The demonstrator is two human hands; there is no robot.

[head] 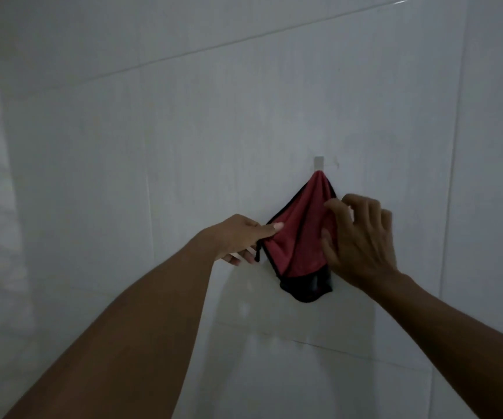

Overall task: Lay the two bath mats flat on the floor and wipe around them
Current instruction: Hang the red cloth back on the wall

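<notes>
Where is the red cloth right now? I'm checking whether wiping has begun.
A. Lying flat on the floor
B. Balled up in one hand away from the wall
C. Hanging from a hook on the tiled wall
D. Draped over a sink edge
C: the red cloth hangs gathered from a small hook on the tiled wall, with the left hand pinching its left edge and the right hand touching its right side.
</notes>
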